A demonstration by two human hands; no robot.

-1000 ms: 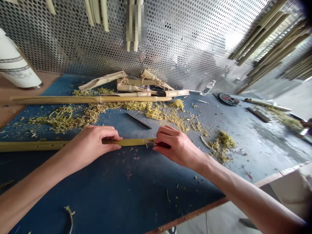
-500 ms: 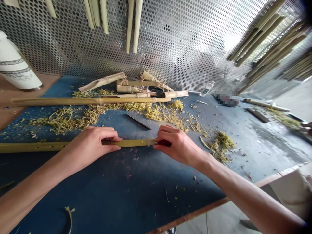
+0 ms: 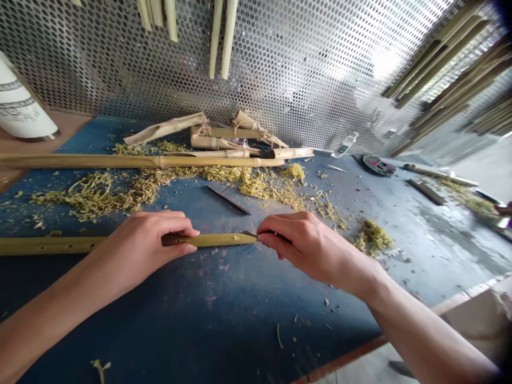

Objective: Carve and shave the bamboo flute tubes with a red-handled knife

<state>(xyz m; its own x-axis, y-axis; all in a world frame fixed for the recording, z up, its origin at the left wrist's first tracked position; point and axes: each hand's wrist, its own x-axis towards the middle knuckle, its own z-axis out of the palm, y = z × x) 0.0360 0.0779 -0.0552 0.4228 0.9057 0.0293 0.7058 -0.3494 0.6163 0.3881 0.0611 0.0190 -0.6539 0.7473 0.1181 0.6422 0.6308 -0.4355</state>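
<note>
Left hand (image 3: 148, 237): fingers curled, closed around a drilled bamboo strip (image 3: 212, 240) at lower middle of the frame. Right hand (image 3: 308, 248): fingers bunched, pinching a small dark blade (image 3: 248, 233), most of which is hidden in the grip; its pointed tip shows at the strip's right end, touching or just over it. Bamboo strip: olive-yellow, lying roughly level from the left edge of the frame to the right hand, a row of small holes along its left part, a darker patch beside the left hand. Blue tabletop (image 3: 200, 325): scattered with fine debris, with green-yellow bamboo shavings (image 3: 96, 197) heaped in a long drift across the middle and a smaller pile of shavings (image 3: 372, 238) just right of the right hand. Long bamboo cane (image 3: 120, 161): lying across the middle left, above the shavings. Tied bamboo bundles (image 3: 216, 136): stacked at upper middle of the tabletop, bound with twine. Flat metal tool (image 3: 228, 200): lying above the gap between the hands. White plastic bottle (image 3: 344, 145): on its side at upper right. White cylindrical container (image 3: 20, 104): at upper left. Perforated metal screen (image 3: 304, 69): behind the tabletop, with pale bamboo strips (image 3: 222, 37) hanging at top middle.
</note>
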